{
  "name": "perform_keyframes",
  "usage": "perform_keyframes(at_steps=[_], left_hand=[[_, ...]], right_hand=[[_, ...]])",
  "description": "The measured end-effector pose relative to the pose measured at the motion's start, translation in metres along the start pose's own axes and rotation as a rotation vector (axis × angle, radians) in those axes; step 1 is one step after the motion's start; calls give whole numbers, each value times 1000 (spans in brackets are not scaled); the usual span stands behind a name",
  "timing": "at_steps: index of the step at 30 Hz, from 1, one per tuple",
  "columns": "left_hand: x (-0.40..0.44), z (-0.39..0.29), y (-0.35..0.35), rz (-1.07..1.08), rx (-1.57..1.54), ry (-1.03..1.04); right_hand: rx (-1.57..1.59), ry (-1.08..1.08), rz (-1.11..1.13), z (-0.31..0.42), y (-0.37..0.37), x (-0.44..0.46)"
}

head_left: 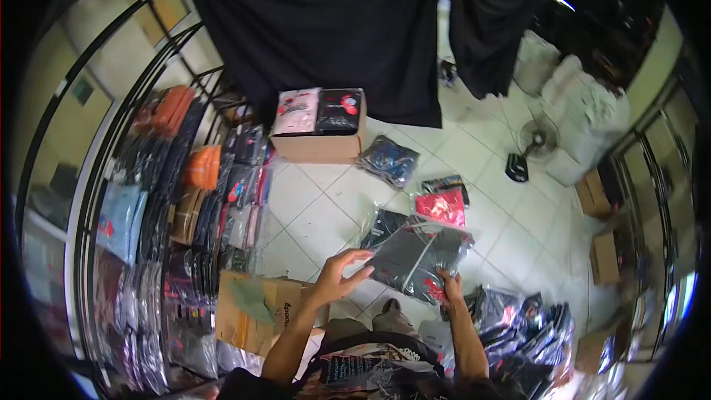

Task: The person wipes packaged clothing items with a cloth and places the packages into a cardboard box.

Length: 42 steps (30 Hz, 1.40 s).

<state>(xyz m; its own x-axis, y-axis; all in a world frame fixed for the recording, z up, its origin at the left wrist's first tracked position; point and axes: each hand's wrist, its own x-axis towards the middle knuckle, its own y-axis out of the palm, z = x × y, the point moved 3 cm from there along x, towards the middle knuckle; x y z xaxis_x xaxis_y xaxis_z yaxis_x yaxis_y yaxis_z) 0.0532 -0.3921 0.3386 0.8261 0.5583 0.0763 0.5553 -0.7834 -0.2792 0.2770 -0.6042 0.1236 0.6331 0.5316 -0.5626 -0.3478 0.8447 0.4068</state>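
A dark grey folded garment in a clear plastic bag (pixel 409 258) is held tilted in front of me, with a red mark at its lower right corner. My right hand (pixel 450 287) grips its lower right edge, thumb on top. Beside the bag's left edge is my left hand (pixel 342 275), its thumb and fingers apart; whether the fingertips touch the plastic I cannot tell. Partly hidden behind the held bag, a black bagged garment (pixel 385 227) lies on the floor. Just beyond are a red bagged garment (pixel 441 208) and a dark one (pixel 446 184).
Bagged garments (pixel 200 170) fill a rack at left. A cardboard box (pixel 318 150) with bagged clothes stands ahead, near a bagged garment (pixel 389 161). Another box (pixel 252 311) is at lower left. A heap of bagged clothes (pixel 522 326) lies right, a fan (pixel 538 138) farther off.
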Motion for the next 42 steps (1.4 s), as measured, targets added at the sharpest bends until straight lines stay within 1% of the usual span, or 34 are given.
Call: perform_keyframes(at_steps=[1,2,3,4,5,7,9,10,11,12,14,16,17,19,20,22,23,25,26,28,29,31,32,33,34,35,36,37,38,39,40,41,42], left_hand=[[7,-31,-8,-58,-61,105],[9,-66,-17,-91,-110,225],[7,-103,-30,-129,-153,342],[0,-135,-41,-127,-222,466],[-8,-166,-51,-121,-286,590],[-20,-227,-65,-93,-482,958],[-40,-258,-82,121,-595,1013],[-51,-282,-88,-15,-669,925],[-60,-295,-93,-150,-749,828],[-66,-290,-97,-186,-744,814],[-83,-286,-108,-135,-848,1103],[-101,-282,-126,-164,-819,1101],[-108,-279,-134,-166,-807,1101],[-118,-274,-148,-176,-797,1105],[-119,-272,-153,-174,-801,1112],[-110,-270,-163,-124,-821,1128],[-104,-269,-167,-87,-825,1133],[-88,-264,-170,-40,-862,1137],[-78,-261,-169,-29,-886,1130],[-52,-254,-170,-21,-1064,1062],[-40,-247,-173,-9,-1070,1070],[-13,-222,-176,93,-894,1097],[9,-209,-178,171,-797,1117],[30,-193,-180,193,-814,1111],[57,-176,-181,-39,-161,1052],[87,-158,-185,-259,495,941],[110,-138,-186,-294,700,783],[124,-117,-191,-319,738,647],[139,-103,-199,-344,783,517],[147,-94,-202,-350,767,504],[154,-101,-202,-307,720,554],[158,-117,-201,-258,666,594],[163,-139,-198,-190,676,589]], right_hand=[[30,18,7,4,6,2],[4,-24,49,-3,4,17],[-18,2,53,-2,12,23],[-44,34,54,0,24,21],[-96,38,106,3,38,21],[-258,67,178,7,71,19],[-418,89,61,0,107,18],[-452,110,85,7,145,-2],[-419,138,167,-9,145,11],[-376,165,243,-16,159,7],[-376,211,219,-32,184,-1],[-557,191,220,-32,214,-23],[-537,141,211,-31,232,-44],[-467,213,370,-45,245,-43],[-475,170,376,-46,249,-48],[-485,127,353,-52,255,-48],[-523,49,350,-56,254,-38],[-447,116,346,-54,253,-28],[-449,161,260,-43,261,-33],[-383,162,270,-35,263,-18],[-356,163,279,-30,265,-6],[-335,145,268,-25,255,28],[-348,82,265,-8,274,29],[-402,103,99,11,277,25],[-304,128,130,18,276,38],[-192,135,173,24,282,61],[-233,73,213,25,275,89],[-287,17,252,29,264,116],[-295,-22,202,43,275,120],[-276,-19,211,50,275,139],[-259,-7,215,52,269,159],[-219,39,234,51,262,180],[-190,66,239,44,248,203]])
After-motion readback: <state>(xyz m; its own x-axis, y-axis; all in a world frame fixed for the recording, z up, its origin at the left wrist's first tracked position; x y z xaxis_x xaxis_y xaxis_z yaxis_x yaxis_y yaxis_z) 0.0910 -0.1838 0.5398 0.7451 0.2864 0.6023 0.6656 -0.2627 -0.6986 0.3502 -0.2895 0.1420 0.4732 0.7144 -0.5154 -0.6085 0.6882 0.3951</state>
